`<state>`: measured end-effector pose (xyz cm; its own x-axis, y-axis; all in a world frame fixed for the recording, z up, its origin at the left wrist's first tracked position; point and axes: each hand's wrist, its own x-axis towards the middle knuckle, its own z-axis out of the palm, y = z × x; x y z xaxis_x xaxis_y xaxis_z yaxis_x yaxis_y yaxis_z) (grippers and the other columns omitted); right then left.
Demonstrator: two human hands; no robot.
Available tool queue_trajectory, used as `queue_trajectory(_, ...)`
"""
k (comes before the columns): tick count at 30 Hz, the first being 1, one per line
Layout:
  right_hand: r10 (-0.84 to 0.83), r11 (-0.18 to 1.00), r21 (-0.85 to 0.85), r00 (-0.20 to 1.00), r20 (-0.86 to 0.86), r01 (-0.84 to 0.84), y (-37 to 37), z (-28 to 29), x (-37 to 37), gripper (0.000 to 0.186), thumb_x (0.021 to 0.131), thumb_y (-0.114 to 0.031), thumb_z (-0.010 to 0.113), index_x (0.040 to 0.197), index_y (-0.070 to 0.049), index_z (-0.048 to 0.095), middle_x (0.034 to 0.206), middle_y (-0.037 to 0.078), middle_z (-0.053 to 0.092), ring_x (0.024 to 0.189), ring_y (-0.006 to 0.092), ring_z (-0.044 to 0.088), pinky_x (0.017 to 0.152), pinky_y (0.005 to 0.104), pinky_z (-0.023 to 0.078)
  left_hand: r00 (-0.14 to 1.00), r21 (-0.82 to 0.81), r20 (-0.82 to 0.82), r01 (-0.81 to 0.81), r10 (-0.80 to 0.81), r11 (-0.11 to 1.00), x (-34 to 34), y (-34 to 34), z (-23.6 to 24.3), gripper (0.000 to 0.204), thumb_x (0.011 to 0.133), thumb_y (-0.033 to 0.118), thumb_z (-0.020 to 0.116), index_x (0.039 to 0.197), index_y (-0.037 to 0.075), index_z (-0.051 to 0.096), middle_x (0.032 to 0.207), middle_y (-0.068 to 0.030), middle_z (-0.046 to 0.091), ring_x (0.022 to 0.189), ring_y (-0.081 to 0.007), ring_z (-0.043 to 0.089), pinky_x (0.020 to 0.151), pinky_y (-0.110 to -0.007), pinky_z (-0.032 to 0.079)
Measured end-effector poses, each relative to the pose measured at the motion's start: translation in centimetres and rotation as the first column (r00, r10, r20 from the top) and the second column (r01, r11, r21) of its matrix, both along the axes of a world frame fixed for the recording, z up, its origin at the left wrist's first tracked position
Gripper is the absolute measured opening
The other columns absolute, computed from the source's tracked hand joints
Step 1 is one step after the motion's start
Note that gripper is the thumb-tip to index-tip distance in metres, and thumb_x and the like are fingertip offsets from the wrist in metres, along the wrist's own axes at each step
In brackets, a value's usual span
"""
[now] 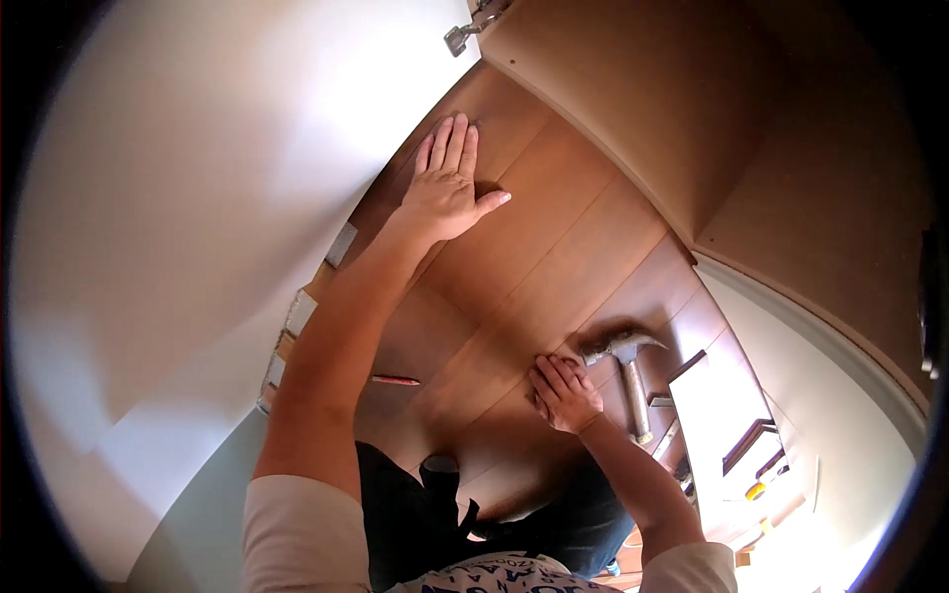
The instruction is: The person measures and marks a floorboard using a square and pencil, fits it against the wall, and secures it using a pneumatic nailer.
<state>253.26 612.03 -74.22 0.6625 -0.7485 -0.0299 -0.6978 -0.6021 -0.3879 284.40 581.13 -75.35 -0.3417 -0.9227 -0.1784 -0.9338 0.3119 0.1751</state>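
1. Taking the middle of the view as the clock's centre, the wooden floorboards (556, 222) run through it, reaching up toward 12 o'clock; both hands are on them.
2. The left hand (447, 188) lies at about 11 o'clock, palm down on the boards, fingers straight, thumb spread wide, pinching nothing.
3. The right hand (568, 393) is at between 4 and 5 o'clock, back upward, its fingers close together and slightly bent; whether anything is under them I cannot tell.
4. A claw hammer (633, 381) lies just beside the right hand, at its 2 to 3 o'clock, with the handle pointing toward 6; whether they touch is unclear.
5. A red pencil (396, 380) rests on the boards at between 7 and 8 o'clock.
6. Pale blocks (300, 311) line the floor's edge at about 9 o'clock.
7. A metal hinge (463, 38) shows at 12 o'clock.
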Motion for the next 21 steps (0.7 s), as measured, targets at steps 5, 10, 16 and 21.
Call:
queue_trajectory(5,0.038,0.995,0.097,0.999,-0.032,-0.035,1.4,0.2,-0.6,0.056,0.093,-0.040,0.060,0.143,-0.015,0.062,0.158,0.010,0.052,0.142,0.0282,0.048,0.119,0.0475,0.033,0.999,0.001,-0.051,-0.011,0.011,1.000,-0.5,-0.2,0.8,0.110,0.099,0.074,0.046,0.164,-0.008,0.012,0.173,-0.0269,0.006,0.162,-0.0376,0.003,0.130,-0.053,0.006)
queue_trajectory(10,0.042,0.990,0.134,0.997,-0.057,-0.034,0.4,-0.1,-0.4,0.056,0.091,-0.038,0.064,0.142,-0.013,0.063,0.157,0.011,0.052,0.141,0.0288,0.049,0.119,0.0484,0.033,0.999,0.029,-0.034,0.001,0.000,1.000,-0.7,-0.1,0.4,0.109,0.100,0.074,0.043,0.164,-0.007,0.009,0.174,-0.0255,0.005,0.162,-0.0374,0.002,0.130,-0.053,0.006)
queue_trajectory(16,0.027,0.997,0.079,0.999,-0.044,-0.023,0.3,0.3,-0.7,0.055,0.094,-0.038,0.063,0.144,-0.015,0.062,0.160,0.008,0.050,0.142,0.0281,0.048,0.118,0.0463,0.032,0.998,0.082,0.062,-0.034,0.029,0.996,-0.9,-0.2,0.8,0.105,0.102,0.073,0.039,0.165,-0.005,0.008,0.175,-0.0222,0.002,0.162,-0.0351,-0.002,0.131,-0.051,0.003)
queue_trajectory(21,0.046,0.999,0.030,0.997,-0.057,-0.044,1.2,-0.1,-0.8,0.057,0.093,-0.040,0.064,0.144,-0.015,0.061,0.162,0.008,0.047,0.145,0.0281,0.045,0.120,0.0464,0.031,0.997,0.003,0.019,-0.074,0.074,0.997,-1.2,0.3,-0.7,0.103,0.102,0.073,0.037,0.166,-0.003,0.008,0.175,-0.0209,0.001,0.163,-0.0343,-0.004,0.131,-0.051,0.002)
